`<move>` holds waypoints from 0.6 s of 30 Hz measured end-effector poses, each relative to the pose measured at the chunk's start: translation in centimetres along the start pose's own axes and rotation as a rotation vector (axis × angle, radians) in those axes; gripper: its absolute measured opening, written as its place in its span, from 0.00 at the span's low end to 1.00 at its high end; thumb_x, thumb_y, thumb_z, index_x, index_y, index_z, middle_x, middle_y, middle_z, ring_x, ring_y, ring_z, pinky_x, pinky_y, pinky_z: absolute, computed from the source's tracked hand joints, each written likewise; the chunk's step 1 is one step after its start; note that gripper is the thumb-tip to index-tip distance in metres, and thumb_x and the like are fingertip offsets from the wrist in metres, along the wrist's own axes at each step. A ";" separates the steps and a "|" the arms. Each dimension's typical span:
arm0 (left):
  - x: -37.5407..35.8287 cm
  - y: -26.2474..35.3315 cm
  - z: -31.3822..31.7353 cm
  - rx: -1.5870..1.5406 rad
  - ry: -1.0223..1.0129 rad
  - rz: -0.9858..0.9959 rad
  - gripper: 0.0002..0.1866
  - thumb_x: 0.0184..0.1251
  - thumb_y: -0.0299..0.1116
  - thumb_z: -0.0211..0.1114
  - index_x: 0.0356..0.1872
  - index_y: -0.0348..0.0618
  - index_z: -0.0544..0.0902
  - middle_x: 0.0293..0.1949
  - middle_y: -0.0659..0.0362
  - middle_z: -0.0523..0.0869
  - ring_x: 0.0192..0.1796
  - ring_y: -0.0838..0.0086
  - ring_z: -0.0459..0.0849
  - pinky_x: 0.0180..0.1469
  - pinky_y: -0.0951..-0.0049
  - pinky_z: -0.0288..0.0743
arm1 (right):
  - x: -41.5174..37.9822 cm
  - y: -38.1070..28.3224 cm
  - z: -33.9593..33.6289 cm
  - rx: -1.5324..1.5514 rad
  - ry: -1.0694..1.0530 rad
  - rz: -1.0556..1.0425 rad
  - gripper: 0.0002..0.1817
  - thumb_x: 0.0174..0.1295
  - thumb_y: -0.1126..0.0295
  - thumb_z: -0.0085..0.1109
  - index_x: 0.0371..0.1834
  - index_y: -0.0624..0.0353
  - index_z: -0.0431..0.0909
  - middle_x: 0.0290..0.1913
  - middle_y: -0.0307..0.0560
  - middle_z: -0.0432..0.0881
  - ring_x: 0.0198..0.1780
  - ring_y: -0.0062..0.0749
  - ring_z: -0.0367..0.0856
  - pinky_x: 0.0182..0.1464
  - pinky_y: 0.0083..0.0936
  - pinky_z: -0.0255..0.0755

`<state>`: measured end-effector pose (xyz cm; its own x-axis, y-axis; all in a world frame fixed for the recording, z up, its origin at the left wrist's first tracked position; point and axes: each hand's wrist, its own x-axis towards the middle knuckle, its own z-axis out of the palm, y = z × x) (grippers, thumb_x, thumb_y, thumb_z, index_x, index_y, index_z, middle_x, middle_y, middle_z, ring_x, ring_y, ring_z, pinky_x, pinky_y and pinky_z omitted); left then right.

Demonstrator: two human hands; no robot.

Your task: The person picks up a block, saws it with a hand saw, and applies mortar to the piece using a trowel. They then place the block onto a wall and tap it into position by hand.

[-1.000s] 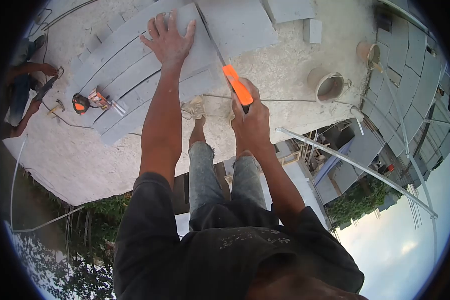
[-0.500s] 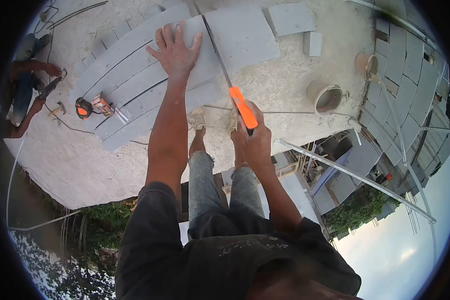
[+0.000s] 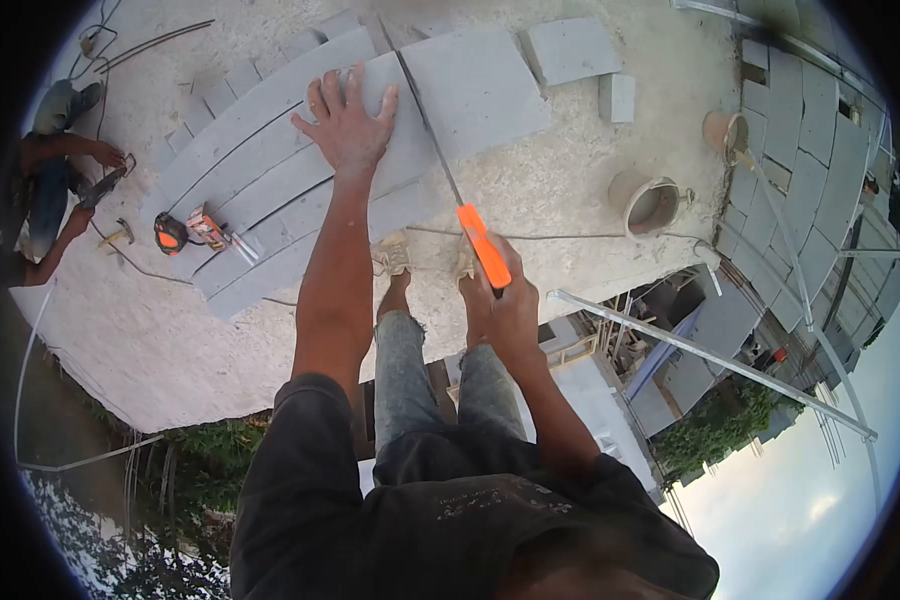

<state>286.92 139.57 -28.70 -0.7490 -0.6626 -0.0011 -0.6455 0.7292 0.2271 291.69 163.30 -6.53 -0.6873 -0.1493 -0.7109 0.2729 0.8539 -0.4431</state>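
My left hand (image 3: 349,128) lies flat with fingers spread on a light grey block (image 3: 385,92), one of several long blocks side by side. My right hand (image 3: 510,306) is wrapped around the orange handle of a handsaw (image 3: 483,244). The saw's long, narrow blade slants away from me along the gap between the block under my left hand and a wider grey slab (image 3: 475,90). How deep its teeth sit cannot be made out. Left of my forearm, a black-and-orange tape measure (image 3: 170,233) and a small red-and-white packet (image 3: 208,228) rest on the blocks.
Further grey pieces (image 3: 572,50) lie beyond the slab. Two buckets (image 3: 654,204) (image 3: 725,132) stand to the right. A cable crosses the rough floor near my feet. At far left another person's hands hold a power tool (image 3: 102,188), near a hammer (image 3: 120,233). Metal rails (image 3: 710,362) border the floor.
The saw and my right hand have drawn back slightly toward my body. My left hand stays spread on the block. The whole view has shifted a little.
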 end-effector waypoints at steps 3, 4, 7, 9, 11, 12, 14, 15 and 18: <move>-2.8 -0.5 0.0 0.054 0.014 -0.001 0.34 0.64 0.63 0.63 0.68 0.62 0.75 0.67 0.60 0.71 0.74 0.60 0.61 0.67 0.26 0.49 | -12.2 4.7 -3.0 -0.052 0.106 -0.097 0.24 0.66 0.76 0.61 0.65 0.65 0.70 0.56 0.61 0.83 0.56 0.51 0.85 0.57 0.38 0.80; -3.1 -0.5 -0.4 0.032 -0.014 0.005 0.34 0.64 0.63 0.63 0.68 0.62 0.75 0.67 0.59 0.71 0.74 0.60 0.61 0.67 0.26 0.49 | -14.3 3.0 -4.8 -0.063 0.020 0.201 0.24 0.66 0.76 0.62 0.64 0.65 0.71 0.56 0.62 0.83 0.55 0.50 0.86 0.55 0.38 0.81; 0.9 0.3 1.0 0.009 0.088 -0.003 0.34 0.64 0.63 0.63 0.68 0.61 0.75 0.67 0.59 0.71 0.74 0.60 0.60 0.68 0.28 0.48 | -9.1 5.4 -3.2 -0.097 0.092 -0.204 0.24 0.66 0.74 0.62 0.66 0.64 0.70 0.56 0.63 0.83 0.50 0.54 0.87 0.51 0.38 0.81; -2.8 -0.2 0.6 0.035 0.004 -0.008 0.34 0.64 0.64 0.62 0.69 0.62 0.74 0.68 0.59 0.70 0.75 0.60 0.59 0.69 0.27 0.46 | -2.0 1.7 -0.9 -0.054 -0.049 -0.064 0.25 0.68 0.71 0.62 0.67 0.61 0.69 0.55 0.64 0.82 0.47 0.58 0.86 0.48 0.39 0.80; -1.0 -0.3 1.6 0.037 0.025 -0.023 0.35 0.65 0.66 0.60 0.70 0.64 0.74 0.69 0.59 0.67 0.77 0.60 0.55 0.71 0.25 0.43 | 4.9 -0.4 1.7 -0.075 0.133 -0.274 0.27 0.67 0.66 0.63 0.69 0.56 0.71 0.44 0.61 0.85 0.42 0.53 0.86 0.42 0.40 0.77; -0.3 -0.7 1.4 0.033 0.052 -0.014 0.35 0.64 0.66 0.60 0.70 0.64 0.74 0.69 0.59 0.67 0.77 0.60 0.55 0.71 0.25 0.43 | 5.7 -0.2 1.9 -0.047 0.100 -0.256 0.27 0.67 0.66 0.63 0.70 0.55 0.71 0.45 0.60 0.85 0.41 0.53 0.86 0.42 0.41 0.78; -1.3 -0.1 0.9 -0.004 0.033 0.008 0.35 0.64 0.66 0.61 0.69 0.64 0.74 0.69 0.60 0.68 0.77 0.60 0.56 0.71 0.25 0.43 | 3.5 1.6 0.4 -0.019 0.026 -0.149 0.28 0.67 0.66 0.63 0.70 0.52 0.70 0.46 0.58 0.85 0.40 0.53 0.86 0.43 0.41 0.78; -1.2 0.1 0.6 0.031 0.008 0.025 0.35 0.64 0.66 0.61 0.69 0.64 0.73 0.69 0.59 0.68 0.77 0.60 0.56 0.71 0.24 0.43 | 0.0 2.7 0.0 -0.016 0.073 -0.163 0.27 0.66 0.71 0.62 0.69 0.57 0.70 0.50 0.61 0.84 0.44 0.55 0.86 0.48 0.40 0.79; -1.0 -0.2 1.6 0.038 0.058 0.007 0.36 0.64 0.67 0.60 0.69 0.63 0.73 0.68 0.59 0.68 0.76 0.60 0.57 0.69 0.22 0.43 | -9.9 4.7 -4.1 -0.074 -0.020 -0.101 0.26 0.65 0.78 0.61 0.68 0.62 0.71 0.53 0.62 0.84 0.53 0.50 0.87 0.54 0.38 0.81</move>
<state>287.58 140.40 -30.34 -0.7444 -0.6653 0.0570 -0.6461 0.7392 0.1902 297.03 170.86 0.70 -0.6951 -0.2460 -0.6756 0.1517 0.8683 -0.4723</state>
